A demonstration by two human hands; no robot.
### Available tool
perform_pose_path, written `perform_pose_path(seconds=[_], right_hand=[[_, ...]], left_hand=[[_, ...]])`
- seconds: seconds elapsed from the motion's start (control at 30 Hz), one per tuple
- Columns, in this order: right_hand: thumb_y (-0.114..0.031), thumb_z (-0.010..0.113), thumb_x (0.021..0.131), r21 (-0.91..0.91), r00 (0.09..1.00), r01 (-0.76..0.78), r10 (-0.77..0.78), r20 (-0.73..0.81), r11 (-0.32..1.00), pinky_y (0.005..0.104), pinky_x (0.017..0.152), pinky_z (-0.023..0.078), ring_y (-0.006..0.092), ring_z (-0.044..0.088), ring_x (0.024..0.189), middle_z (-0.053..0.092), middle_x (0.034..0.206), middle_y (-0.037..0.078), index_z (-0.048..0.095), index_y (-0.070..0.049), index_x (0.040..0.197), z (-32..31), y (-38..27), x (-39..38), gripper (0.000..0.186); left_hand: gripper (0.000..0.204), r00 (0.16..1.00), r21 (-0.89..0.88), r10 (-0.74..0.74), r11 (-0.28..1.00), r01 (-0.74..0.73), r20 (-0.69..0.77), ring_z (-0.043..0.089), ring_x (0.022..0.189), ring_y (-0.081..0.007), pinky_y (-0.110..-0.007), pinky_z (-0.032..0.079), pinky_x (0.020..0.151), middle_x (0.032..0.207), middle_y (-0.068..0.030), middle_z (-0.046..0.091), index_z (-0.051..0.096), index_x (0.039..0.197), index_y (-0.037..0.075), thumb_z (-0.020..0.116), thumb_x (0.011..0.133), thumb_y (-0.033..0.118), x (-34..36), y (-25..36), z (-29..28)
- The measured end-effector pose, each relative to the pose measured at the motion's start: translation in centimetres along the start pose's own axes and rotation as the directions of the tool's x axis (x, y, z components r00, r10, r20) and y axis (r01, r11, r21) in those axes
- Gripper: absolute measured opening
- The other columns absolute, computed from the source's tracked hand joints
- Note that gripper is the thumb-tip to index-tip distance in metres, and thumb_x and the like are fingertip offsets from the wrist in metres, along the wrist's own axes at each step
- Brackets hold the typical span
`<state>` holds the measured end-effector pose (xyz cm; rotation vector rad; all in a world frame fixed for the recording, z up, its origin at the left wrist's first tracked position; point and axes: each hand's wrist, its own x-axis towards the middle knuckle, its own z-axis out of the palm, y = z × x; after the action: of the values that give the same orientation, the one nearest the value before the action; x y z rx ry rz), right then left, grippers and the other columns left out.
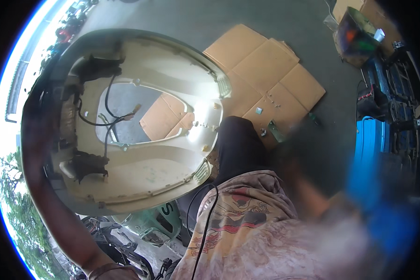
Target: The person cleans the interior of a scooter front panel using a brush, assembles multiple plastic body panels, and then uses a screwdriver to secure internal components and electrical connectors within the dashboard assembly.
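Note:
A large scooter body cover (149, 179), cream on its inner side, is raised at the left with its hollow side facing me. Two dark fittings (91, 165) sit inside its far-left end. Thin black wires with a pale connector (134, 112) hang across its central opening. My left arm reaches up along the cover's left rim, and my left hand (37, 133) grips that edge; shadow and the rim hide most of the fingers. At the right, my right hand (308, 191) is smeared by motion beside my knee, its fingers unreadable.
Flattened cardboard (261, 70) lies on the grey floor, bearing small screws and a green piece (276, 131). A green scooter part (149, 224) and dark frame parts stand at lower left. Blue metal racks (371, 135) line the right side. A box (354, 35) stands at upper right.

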<state>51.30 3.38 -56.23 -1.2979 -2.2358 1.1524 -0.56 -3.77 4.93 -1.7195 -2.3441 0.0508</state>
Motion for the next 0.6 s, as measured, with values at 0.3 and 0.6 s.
perform_pose_path(seconds=[0.3,0.6], right_hand=[[-0.022,0.074,0.079,0.803,0.261,0.595,-0.936,-0.238,-0.038,0.0385,0.071,0.050,0.0263,0.062,0.081,0.060,0.092,0.012,0.055,-0.003,0.111,-11.2,-47.8,8.7,0.041],[-0.028,0.066,0.083,0.887,-0.070,0.331,-0.945,-0.318,-0.323,0.0438,0.065,0.053,0.0382,0.064,0.076,0.058,0.088,0.017,0.058,-0.002,0.096,-12.4,-61.4,0.6,0.031]], left_hand=[[0.054,0.998,-0.475,-0.054,0.878,0.055,0.015,0.057,0.105,-0.0154,-0.029,0.048,0.089,0.115,-0.0086,0.062,0.042,0.140,0.006,0.040,0.088,-0.009,0.0,4.9,0.4],[0.055,0.999,-0.385,-0.034,0.923,0.016,-0.040,0.053,0.117,-0.0181,-0.032,0.044,0.098,0.126,-0.0090,0.058,0.049,0.136,0.012,0.058,0.084,-0.003,0.2,4.2,0.2]])
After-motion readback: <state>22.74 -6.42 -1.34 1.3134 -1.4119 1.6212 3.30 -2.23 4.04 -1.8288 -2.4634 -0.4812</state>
